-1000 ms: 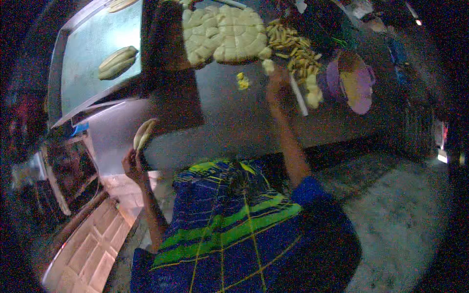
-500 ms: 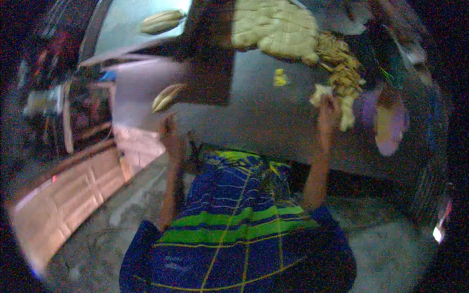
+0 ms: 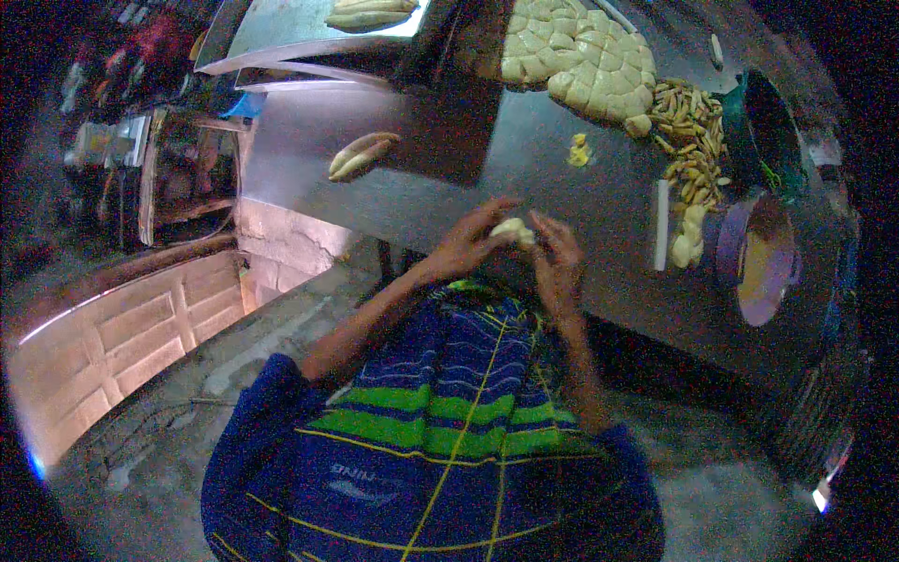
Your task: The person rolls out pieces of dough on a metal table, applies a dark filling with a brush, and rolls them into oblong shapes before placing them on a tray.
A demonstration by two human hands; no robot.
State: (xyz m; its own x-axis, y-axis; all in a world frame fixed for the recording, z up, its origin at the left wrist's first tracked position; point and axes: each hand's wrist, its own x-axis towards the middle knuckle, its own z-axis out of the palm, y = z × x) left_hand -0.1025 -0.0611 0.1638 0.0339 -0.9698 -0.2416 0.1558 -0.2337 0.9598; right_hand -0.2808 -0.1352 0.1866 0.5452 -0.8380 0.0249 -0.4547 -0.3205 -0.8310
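My left hand [image 3: 471, 242] and my right hand [image 3: 559, 260] have come together at the table's near edge. Between their fingers is a small pale piece of dough [image 3: 512, 230], partly covered by the fingertips. Left of them on the metal table [image 3: 421, 206] lies a shaped dough roll [image 3: 363, 155] with a lengthwise groove. Beyond my right hand sits a small yellow lump [image 3: 580, 150], soft-looking. Farther back spreads a large slab of dough [image 3: 599, 70], cut into many pieces.
A pile of yellowish strips [image 3: 695, 126] runs along the right, with pale soft lumps [image 3: 688, 242] at its near end. Beside it are a white stick [image 3: 661, 225], a purple tub [image 3: 754, 262] and a dark green bucket [image 3: 763, 136]. A raised metal tray [image 3: 290, 37] holds dough rolls [image 3: 370, 13].
My right hand has moved left from beside the strips, bringing the dough piece. My left hand has moved right, away from the shaped roll, to meet it. The view has shifted and is sharper.
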